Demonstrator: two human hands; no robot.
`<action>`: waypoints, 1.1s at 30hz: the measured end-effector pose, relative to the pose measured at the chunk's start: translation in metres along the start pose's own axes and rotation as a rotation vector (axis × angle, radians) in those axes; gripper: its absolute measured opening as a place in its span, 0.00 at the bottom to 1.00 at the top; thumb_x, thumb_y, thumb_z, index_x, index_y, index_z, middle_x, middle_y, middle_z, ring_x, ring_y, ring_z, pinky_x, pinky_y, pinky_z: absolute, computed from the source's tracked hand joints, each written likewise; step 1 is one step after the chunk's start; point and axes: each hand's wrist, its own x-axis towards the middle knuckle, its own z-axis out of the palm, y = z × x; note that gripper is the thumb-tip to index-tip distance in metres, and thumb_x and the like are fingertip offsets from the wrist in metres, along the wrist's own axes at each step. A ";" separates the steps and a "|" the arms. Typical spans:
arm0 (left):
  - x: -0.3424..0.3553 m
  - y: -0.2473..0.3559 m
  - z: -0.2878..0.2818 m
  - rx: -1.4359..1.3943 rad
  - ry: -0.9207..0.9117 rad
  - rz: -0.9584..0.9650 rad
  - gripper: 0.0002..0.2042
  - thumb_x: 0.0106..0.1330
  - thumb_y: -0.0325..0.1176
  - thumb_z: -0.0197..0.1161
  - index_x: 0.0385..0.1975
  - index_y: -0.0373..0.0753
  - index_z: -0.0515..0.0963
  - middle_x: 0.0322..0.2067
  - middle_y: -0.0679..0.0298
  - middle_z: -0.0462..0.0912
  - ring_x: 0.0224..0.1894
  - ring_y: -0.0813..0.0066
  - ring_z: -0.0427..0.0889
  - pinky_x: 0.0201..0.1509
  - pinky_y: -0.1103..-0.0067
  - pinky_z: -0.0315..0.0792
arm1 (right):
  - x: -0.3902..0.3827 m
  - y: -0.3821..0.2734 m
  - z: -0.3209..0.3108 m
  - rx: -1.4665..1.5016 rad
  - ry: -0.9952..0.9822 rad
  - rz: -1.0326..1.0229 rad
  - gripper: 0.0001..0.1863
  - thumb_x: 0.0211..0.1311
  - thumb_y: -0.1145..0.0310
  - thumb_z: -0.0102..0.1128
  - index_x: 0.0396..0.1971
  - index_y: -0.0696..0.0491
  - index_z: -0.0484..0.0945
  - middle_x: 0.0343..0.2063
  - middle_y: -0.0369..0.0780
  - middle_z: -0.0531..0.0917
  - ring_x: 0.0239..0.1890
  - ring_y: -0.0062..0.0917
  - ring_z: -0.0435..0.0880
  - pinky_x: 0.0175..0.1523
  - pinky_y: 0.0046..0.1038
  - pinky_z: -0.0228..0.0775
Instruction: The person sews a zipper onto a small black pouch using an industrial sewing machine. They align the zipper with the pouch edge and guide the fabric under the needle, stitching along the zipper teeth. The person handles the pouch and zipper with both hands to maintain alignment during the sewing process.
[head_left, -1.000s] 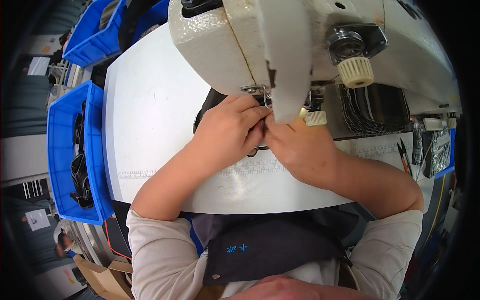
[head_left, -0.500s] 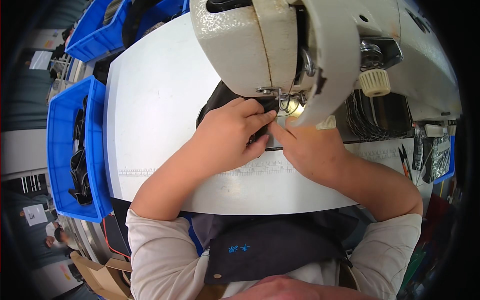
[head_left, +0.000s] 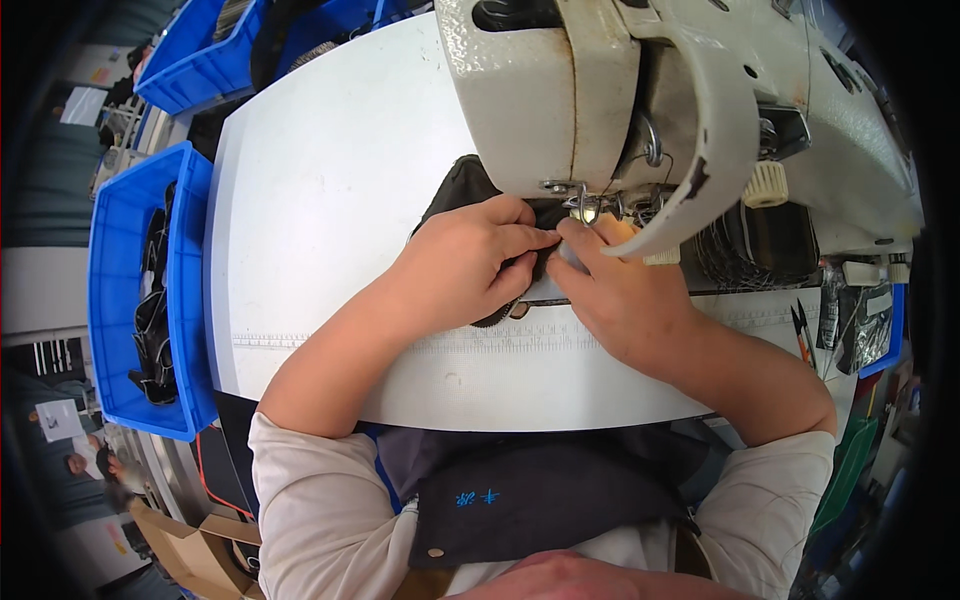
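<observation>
Counter (head_left: 320, 190), white, smooth and ruler-marked, bears a glossy cream-enamelled sewing machine (head_left: 520, 110); beside it, a rectangular blue plastic bin (head_left: 197, 300) holds crumpled black pieces (head_left: 153, 345). Near the presser foot lies a dark fabric panel (head_left: 463, 186), rounded corner pointing away from the person, long axis hidden beneath the left hand (head_left: 465, 262); the right hand (head_left: 630, 290) bends its fingers beside it, and I cannot tell whether either hand pinches cloth.

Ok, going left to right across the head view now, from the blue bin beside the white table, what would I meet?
Blue bin holding dark pieces → left hand → right hand → stack of dark pieces → clear plastic bag.
</observation>
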 end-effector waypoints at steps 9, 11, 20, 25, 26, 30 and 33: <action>0.006 -0.004 0.009 0.308 0.205 0.197 0.14 0.57 0.29 0.73 0.43 0.41 0.89 0.43 0.65 0.86 0.50 0.64 0.84 0.52 0.71 0.80 | -0.005 -0.007 -0.004 -0.028 -0.118 0.018 0.21 0.53 0.69 0.67 0.49 0.57 0.84 0.55 0.47 0.83 0.38 0.27 0.88 0.38 0.31 0.79; 0.011 -0.003 0.013 0.356 0.241 0.234 0.15 0.55 0.30 0.74 0.45 0.42 0.89 0.44 0.66 0.86 0.50 0.65 0.83 0.54 0.71 0.80 | -0.004 -0.007 -0.006 -0.035 -0.127 0.015 0.22 0.53 0.69 0.67 0.50 0.57 0.84 0.54 0.47 0.84 0.35 0.26 0.87 0.36 0.29 0.78; 0.008 0.002 0.020 0.498 0.216 0.123 0.17 0.55 0.31 0.73 0.46 0.38 0.89 0.46 0.67 0.87 0.51 0.66 0.83 0.51 0.74 0.81 | -0.004 -0.007 -0.004 -0.025 -0.130 0.022 0.20 0.55 0.70 0.66 0.49 0.57 0.85 0.54 0.47 0.84 0.35 0.26 0.88 0.34 0.29 0.79; 0.007 0.007 0.018 0.490 0.204 0.097 0.16 0.57 0.31 0.73 0.47 0.38 0.89 0.46 0.67 0.86 0.52 0.67 0.83 0.50 0.75 0.81 | -0.005 -0.007 -0.006 -0.020 -0.145 0.038 0.18 0.58 0.71 0.66 0.49 0.57 0.85 0.54 0.46 0.84 0.38 0.27 0.89 0.35 0.30 0.80; 0.007 0.008 0.018 0.486 0.198 0.089 0.16 0.57 0.31 0.73 0.47 0.38 0.89 0.46 0.67 0.86 0.52 0.67 0.83 0.50 0.75 0.81 | -0.005 -0.005 -0.006 -0.017 -0.146 0.033 0.18 0.58 0.71 0.66 0.49 0.57 0.85 0.54 0.45 0.84 0.38 0.27 0.89 0.35 0.30 0.81; 0.005 0.008 0.017 0.454 0.186 0.063 0.16 0.58 0.32 0.72 0.47 0.37 0.88 0.46 0.68 0.85 0.50 0.67 0.82 0.49 0.74 0.81 | -0.004 -0.004 -0.008 0.023 -0.182 0.043 0.16 0.60 0.72 0.65 0.48 0.57 0.85 0.54 0.44 0.84 0.40 0.28 0.89 0.37 0.30 0.82; 0.004 0.009 0.017 0.434 0.187 0.050 0.16 0.59 0.32 0.72 0.47 0.37 0.88 0.46 0.68 0.84 0.50 0.67 0.82 0.49 0.74 0.81 | -0.005 -0.002 -0.005 0.108 -0.101 0.059 0.16 0.59 0.73 0.64 0.47 0.59 0.86 0.54 0.44 0.85 0.42 0.30 0.90 0.39 0.31 0.83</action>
